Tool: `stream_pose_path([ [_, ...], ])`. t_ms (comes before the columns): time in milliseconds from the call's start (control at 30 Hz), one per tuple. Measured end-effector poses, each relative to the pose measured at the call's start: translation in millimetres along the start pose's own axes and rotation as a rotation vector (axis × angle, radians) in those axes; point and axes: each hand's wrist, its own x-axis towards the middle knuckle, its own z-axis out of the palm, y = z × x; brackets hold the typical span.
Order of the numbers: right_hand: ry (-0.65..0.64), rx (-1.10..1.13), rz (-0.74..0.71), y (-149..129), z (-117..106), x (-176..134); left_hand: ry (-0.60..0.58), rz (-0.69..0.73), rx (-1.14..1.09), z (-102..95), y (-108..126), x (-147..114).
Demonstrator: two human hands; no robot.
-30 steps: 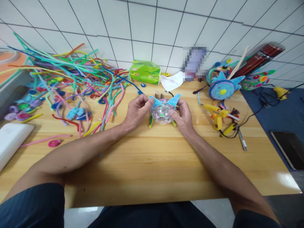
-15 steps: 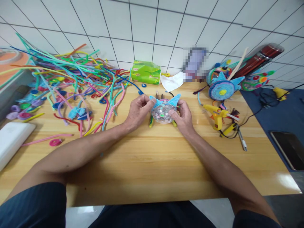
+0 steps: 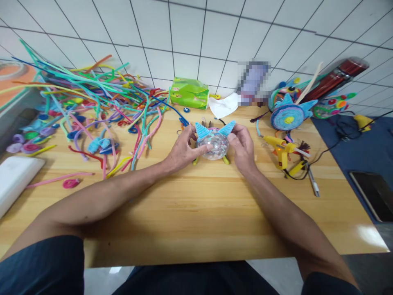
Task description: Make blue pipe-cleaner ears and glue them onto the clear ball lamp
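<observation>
Between my hands is a clear, round plastic craft piece [image 3: 216,148] with two pointed blue fuzzy ears [image 3: 226,128] on its upper rim. My left hand [image 3: 185,146] grips its left side, the thumb lying across the clear front and the fingers behind the left ear. At the other side, my right hand [image 3: 243,147] pinches the outer edge of the right ear between thumb and fingers. Pliers with yellow-green handles [image 3: 226,160] lie on the table behind and beneath the piece, mostly covered by it.
Many coloured pipe cleaners [image 3: 101,88] are heaped at the left. A green tissue pack [image 3: 189,93] stands by the tiled wall. To the right are a yellow glue gun [image 3: 281,149] with its cord, a blue coiled disc with ears [image 3: 287,117] and a red thermos [image 3: 339,78].
My left thumb has moved from the left ear down onto the clear front. My right thumb has left the front and is now at the right ear's edge.
</observation>
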Motion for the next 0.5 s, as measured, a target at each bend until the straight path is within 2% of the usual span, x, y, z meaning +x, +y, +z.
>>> stream_pose_path([
  [133, 0.144, 0.062, 0.026, -2.9, 2.6, 7.7, -0.003, -0.001, 0.001, 0.0, 1.0, 1.0],
  [300, 0.136, -0.01, 0.029, -2.2, 4.1, 5.9, 0.0, 0.003, -0.001, 0.9, -0.5, 0.4],
  [500, 0.107, 0.004, 0.037, -3.5, 2.3, 1.3, 0.017, 0.018, -0.069, -1.2, -2.7, -1.5],
])
